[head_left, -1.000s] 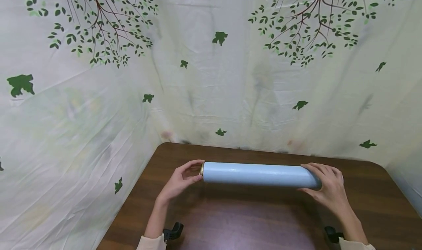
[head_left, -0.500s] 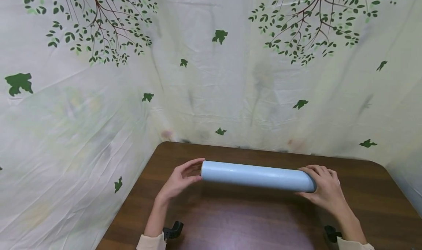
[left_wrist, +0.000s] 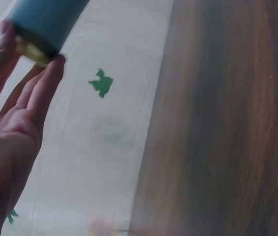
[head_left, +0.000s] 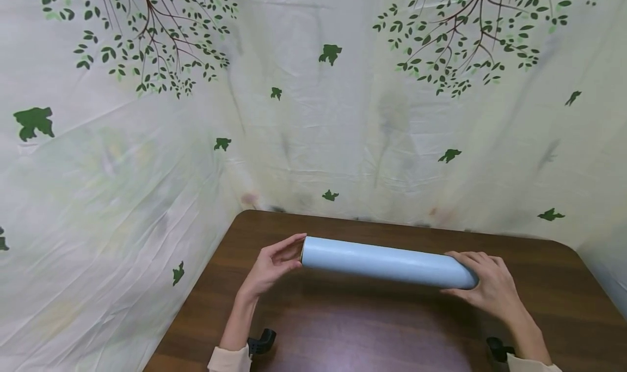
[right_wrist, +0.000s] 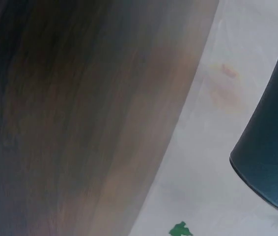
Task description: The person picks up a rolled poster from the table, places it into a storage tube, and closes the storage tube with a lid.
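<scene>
Blue tube (head_left: 387,262): it was up over the brown table (head_left: 372,328), slanting a bit.
Left hand (head_left: 266,266): thumb and fingertips pinched one end.
Right hand (head_left: 490,282): thumb and fingers gripped the other end.
Holding step: it looked like keeping the tube up; moving it seemed to need both hands together.
Table's back edge: the cloth wall (head_left: 294,170) stood just past it; more room showed on the near side.

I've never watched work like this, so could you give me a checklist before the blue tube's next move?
1. Right hand gripping the blue tube: ok, curled round its right end.
2. Left hand supporting the other end: ok, holding it.
3. Tube straight across the head view: not ok, it slants down rightward.
4. Gold-coloured end piece secure: cannot tell, blurred and partly covered.
</scene>
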`<action>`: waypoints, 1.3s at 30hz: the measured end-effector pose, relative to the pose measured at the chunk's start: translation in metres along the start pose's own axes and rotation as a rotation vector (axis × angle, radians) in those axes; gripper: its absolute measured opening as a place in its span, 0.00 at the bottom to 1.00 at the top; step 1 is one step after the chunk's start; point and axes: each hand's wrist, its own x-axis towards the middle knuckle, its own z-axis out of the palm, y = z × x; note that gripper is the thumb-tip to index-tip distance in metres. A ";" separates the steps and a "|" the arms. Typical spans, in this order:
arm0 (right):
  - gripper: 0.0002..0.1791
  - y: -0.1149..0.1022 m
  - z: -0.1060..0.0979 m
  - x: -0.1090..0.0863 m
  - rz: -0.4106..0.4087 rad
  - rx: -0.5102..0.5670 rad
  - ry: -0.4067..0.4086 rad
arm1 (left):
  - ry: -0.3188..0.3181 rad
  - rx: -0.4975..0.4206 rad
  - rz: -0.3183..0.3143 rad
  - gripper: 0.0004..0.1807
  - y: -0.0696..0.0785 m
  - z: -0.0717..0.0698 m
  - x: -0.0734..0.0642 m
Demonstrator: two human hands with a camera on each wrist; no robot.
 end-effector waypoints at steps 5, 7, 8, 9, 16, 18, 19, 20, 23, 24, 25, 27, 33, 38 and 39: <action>0.51 0.003 -0.003 -0.002 0.004 0.008 0.011 | -0.001 -0.025 0.009 0.36 -0.005 0.007 0.005; 0.51 0.004 -0.004 -0.001 0.001 0.000 -0.001 | 0.000 -0.028 -0.014 0.36 -0.006 0.008 0.005; 0.51 0.004 -0.005 -0.001 0.000 -0.005 -0.008 | -0.002 -0.023 -0.027 0.36 -0.006 0.007 0.005; 0.51 0.004 -0.006 -0.001 -0.001 -0.010 -0.015 | -0.012 -0.020 -0.039 0.37 -0.006 0.007 0.004; 0.50 0.006 -0.011 0.000 0.002 0.010 -0.057 | -0.096 -0.015 -0.044 0.40 -0.001 -0.002 -0.002; 0.50 0.006 -0.011 0.000 0.005 0.019 -0.071 | -0.093 -0.006 -0.032 0.39 0.001 -0.002 -0.002; 0.49 0.006 -0.011 0.000 0.005 0.022 -0.076 | -0.082 -0.006 -0.036 0.39 0.001 -0.001 -0.002; 0.49 0.007 -0.011 0.000 0.006 0.024 -0.079 | -0.070 -0.006 -0.040 0.39 0.002 0.001 -0.002; 0.49 0.008 -0.012 -0.002 0.007 0.028 -0.072 | -0.029 -0.003 -0.053 0.38 0.003 0.006 -0.001; 0.49 0.009 -0.013 -0.002 0.007 0.027 -0.066 | -0.016 -0.004 -0.057 0.37 0.003 0.009 0.000; 0.50 0.010 -0.013 -0.003 0.006 0.026 -0.059 | -0.007 0.001 -0.055 0.37 0.003 0.011 0.000; 0.50 0.011 -0.014 -0.003 0.004 0.027 -0.051 | 0.008 0.006 -0.037 0.37 0.001 0.014 0.002; 0.49 0.014 -0.013 -0.004 0.006 0.029 -0.074 | -0.015 -0.005 0.013 0.37 -0.005 0.017 0.004; 0.49 0.011 -0.013 -0.004 0.021 0.013 -0.087 | -0.052 0.030 -0.039 0.40 0.002 0.013 0.003; 0.49 0.010 -0.013 -0.004 0.022 0.010 -0.087 | -0.050 0.040 -0.053 0.40 0.004 0.013 0.003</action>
